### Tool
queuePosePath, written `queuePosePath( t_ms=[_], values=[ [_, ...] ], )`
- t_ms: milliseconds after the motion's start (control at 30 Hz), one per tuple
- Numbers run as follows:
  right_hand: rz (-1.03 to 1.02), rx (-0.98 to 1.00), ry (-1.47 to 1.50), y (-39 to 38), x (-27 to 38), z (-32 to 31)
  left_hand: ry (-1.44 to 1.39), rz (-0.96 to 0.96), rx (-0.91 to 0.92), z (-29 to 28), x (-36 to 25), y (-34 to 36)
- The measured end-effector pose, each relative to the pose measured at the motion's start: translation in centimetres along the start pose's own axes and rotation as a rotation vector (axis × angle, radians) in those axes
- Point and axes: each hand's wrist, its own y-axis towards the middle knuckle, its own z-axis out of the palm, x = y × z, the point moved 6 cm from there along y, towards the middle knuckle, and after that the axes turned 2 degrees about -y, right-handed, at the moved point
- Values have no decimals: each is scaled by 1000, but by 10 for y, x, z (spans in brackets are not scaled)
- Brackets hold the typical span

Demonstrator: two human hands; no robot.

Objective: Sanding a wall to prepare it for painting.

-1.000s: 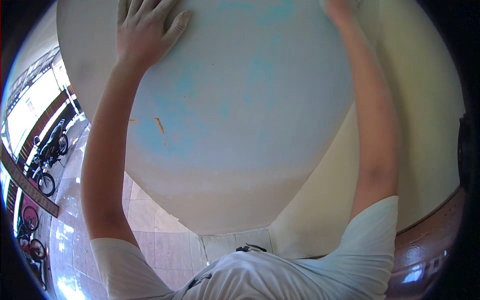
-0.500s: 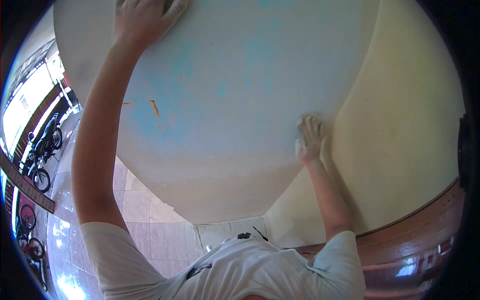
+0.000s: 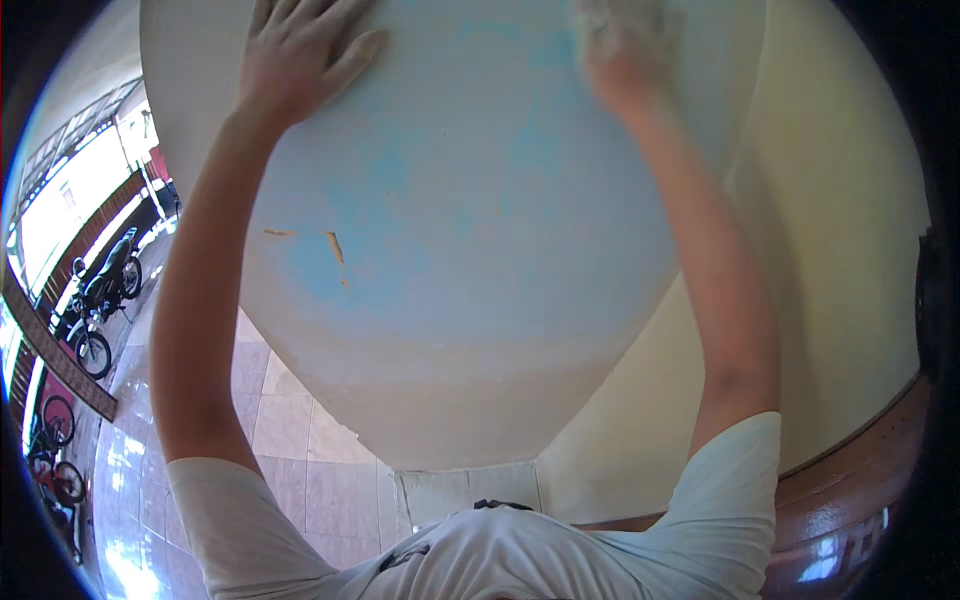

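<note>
My left hand (image 3: pixel 303 55) lies open, fingers spread, against a pale grey-white wall surface (image 3: pixel 450 260) with light blue patches, near its top left. Small chipped spots (image 3: pixel 334 245) show tan beneath, to the right of my left forearm. My right hand (image 3: pixel 622 55) is on the same surface near the top, right of centre, whitish at the fingers and smeared by motion; whether anything is under or in its fingers cannot be made out. Along the right, the surface meets a cream-yellow wall (image 3: pixel 830 220).
A glossy tiled floor (image 3: pixel 290 430) lies below. At far left stand a motorcycle (image 3: pixel 105 290), bicycles (image 3: pixel 58 460) and a railing beside a bright opening. A glossy brown wooden piece (image 3: pixel 840 490) runs along the lower right, below the yellow wall.
My right hand went down to the middle right of the surface half a second ago and is back up at the top, further left than one second ago. My left hand stays at the top left.
</note>
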Motion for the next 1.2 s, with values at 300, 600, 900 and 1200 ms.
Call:
queuePosePath(
  t_ms=[300,600,900,1200],
  values=[
    [201,289,-51,93,-68,30,78,-26,-123,-18,37,56],
    [-72,18,-214,110,-55,1,16,-36,-261,-24,47,90],
    [-485,-79,109,92,17,-32,4,-73,-273,-25,58,83],
    [-397,-189,-177,115,34,-6,-41,-144,-315,-29,71,76]
  ],
)
